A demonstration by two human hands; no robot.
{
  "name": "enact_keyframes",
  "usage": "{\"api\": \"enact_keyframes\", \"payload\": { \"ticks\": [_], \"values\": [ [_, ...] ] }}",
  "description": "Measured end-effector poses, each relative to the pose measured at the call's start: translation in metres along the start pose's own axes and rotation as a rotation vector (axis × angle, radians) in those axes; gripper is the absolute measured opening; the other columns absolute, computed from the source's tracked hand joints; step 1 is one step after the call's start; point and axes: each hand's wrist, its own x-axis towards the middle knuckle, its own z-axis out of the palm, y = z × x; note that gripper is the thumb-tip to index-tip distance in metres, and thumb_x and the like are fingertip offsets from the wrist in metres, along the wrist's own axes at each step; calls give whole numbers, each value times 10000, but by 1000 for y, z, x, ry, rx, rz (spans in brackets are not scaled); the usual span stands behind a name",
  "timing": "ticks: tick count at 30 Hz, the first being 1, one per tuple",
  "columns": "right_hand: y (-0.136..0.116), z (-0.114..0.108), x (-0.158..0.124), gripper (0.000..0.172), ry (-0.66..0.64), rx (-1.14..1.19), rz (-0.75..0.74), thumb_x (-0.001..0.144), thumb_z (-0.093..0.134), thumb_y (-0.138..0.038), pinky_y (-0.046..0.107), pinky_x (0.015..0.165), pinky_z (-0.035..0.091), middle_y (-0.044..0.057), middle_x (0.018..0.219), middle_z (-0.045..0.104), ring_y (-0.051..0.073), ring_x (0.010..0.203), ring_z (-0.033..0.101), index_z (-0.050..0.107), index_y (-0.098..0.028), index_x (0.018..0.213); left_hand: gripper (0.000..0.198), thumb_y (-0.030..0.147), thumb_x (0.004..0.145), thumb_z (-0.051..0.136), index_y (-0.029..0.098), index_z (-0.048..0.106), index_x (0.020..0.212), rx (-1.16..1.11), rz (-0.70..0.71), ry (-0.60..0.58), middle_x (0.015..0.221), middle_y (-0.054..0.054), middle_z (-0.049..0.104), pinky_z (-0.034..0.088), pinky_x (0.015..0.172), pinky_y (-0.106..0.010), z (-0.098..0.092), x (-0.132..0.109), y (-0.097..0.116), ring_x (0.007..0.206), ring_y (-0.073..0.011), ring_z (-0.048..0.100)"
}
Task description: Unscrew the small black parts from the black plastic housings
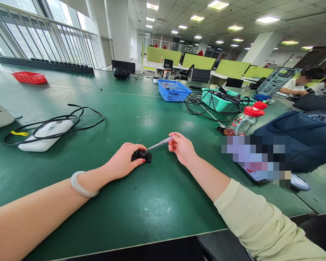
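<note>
On the green table my left hand (126, 159) is closed around a small black block-like part (144, 156), thumb on its near side and fingers behind it. A pale bangle circles that wrist. My right hand (182, 146) pinches the clear purplish handle of a slim screwdriver (159, 144). The screwdriver slants down to the left, and its tip meets or nearly meets the top of the black part. Fine details on the part are too small to make out.
A white device (47, 136) with a looped black cable lies left. Farther back are a red tray (29, 77), a blue basket (174, 90) and a green basket (220, 101) with cables. A red-lidded bottle (244, 119) and a dark bag (296, 137) stand right. People sit at far right.
</note>
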Motion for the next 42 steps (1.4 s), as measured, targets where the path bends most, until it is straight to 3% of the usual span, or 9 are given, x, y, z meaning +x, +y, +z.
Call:
{"api": "enact_keyframes", "payload": {
  "ticks": [12,27,42],
  "values": [
    [0,0,0,91,17,-9,-3,847,627,-251,244,488,375,-31,547,542,97,464,477,608,-189,783,380,454,865,558,262,647,1181,15,-12,8,1214,-60,682,455,1081,-491,0,0,2,1219,-301,527],
    [2,-2,2,237,-35,-24,-41,800,713,-364,246,479,356,-38,545,497,92,470,443,562,-201,719,386,467,873,543,273,644,1191,7,-9,6,1205,-51,689,457,1084,-488,0,-1,2,1225,-297,525],
    [2,-2,1,267,-60,-55,-74,804,705,-406,261,489,343,-44,533,470,94,460,438,550,-209,714,397,475,869,542,265,662,1183,10,9,4,1190,-55,704,470,1071,-484,-2,0,6,1204,-304,553]
  ]
}}
